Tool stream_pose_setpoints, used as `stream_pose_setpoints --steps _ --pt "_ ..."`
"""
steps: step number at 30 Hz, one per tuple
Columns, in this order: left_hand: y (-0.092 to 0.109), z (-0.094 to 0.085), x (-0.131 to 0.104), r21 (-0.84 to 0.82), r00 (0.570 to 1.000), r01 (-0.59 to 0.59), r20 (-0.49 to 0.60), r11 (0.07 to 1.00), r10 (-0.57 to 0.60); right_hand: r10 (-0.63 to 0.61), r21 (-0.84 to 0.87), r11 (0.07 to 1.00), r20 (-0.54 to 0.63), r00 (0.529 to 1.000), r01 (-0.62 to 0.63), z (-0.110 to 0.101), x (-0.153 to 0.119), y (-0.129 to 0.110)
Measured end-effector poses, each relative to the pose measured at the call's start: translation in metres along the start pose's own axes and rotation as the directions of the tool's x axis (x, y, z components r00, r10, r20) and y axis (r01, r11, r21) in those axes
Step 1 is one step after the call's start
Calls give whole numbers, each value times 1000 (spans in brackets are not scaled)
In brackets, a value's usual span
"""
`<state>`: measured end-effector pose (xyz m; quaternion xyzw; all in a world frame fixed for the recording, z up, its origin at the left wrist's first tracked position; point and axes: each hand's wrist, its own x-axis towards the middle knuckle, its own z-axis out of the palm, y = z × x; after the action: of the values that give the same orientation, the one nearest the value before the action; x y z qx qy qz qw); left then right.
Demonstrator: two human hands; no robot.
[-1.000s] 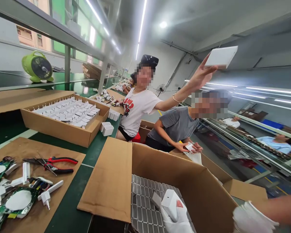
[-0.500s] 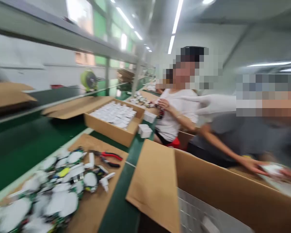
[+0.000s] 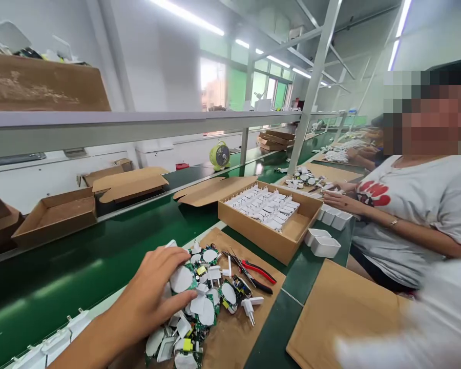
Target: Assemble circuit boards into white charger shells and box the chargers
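Observation:
My left hand (image 3: 159, 284) reaches in from the bottom left, fingers and thumb apart, and rests over a pile of green circuit boards with white round discs (image 3: 206, 311). It touches the left side of the pile; the fingertips partly hide whatever lies under them. Just right of the pile, red-and-black pliers (image 3: 255, 274) lie on a brown cardboard sheet (image 3: 236, 338). A white plug piece (image 3: 249, 309) sits near them. My right hand is out of sight.
An open carton (image 3: 253, 233) of white plug parts stands beyond the pile, with white plastic cases (image 3: 325, 246) beside it. A cardboard flap (image 3: 341, 312) and a blurred white shape (image 3: 399, 328) fill the lower right. A co-worker's hands (image 3: 343, 201) work at the right.
The view has swung to the left, so the carton and pile appear farther right. My left hand has come in over the boards. The large open box at lower right is now mostly out of view.

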<state>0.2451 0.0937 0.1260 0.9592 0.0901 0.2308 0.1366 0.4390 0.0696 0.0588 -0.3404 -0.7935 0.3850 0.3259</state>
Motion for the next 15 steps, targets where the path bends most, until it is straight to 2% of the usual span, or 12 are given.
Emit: stream_pose_setpoints --steps 3,4,6,8,11,13,15 --pt "0 7 11 30 982 31 187 999 -36 -135 -215 965 75 988 149 18 16 -1" --pt "1 4 9 26 978 37 206 999 -41 -154 -286 942 101 983 177 31 23 -2" --pt "2 -11 -6 -8 989 54 138 999 -52 -156 -412 889 140 978 200 71 40 -7" --pt "4 -38 -33 -51 996 90 -11 995 -91 -133 -494 847 161 978 197 125 60 -15" --pt "10 -86 -88 -94 956 224 -174 970 -237 -107 -571 798 181 978 193 204 81 -36" --pt "16 -112 -129 -97 907 345 -221 934 -358 -92 -606 775 172 981 178 234 85 -49" --pt "23 -129 -171 -75 850 472 -224 878 -476 -70 -626 767 139 988 142 242 86 -54"
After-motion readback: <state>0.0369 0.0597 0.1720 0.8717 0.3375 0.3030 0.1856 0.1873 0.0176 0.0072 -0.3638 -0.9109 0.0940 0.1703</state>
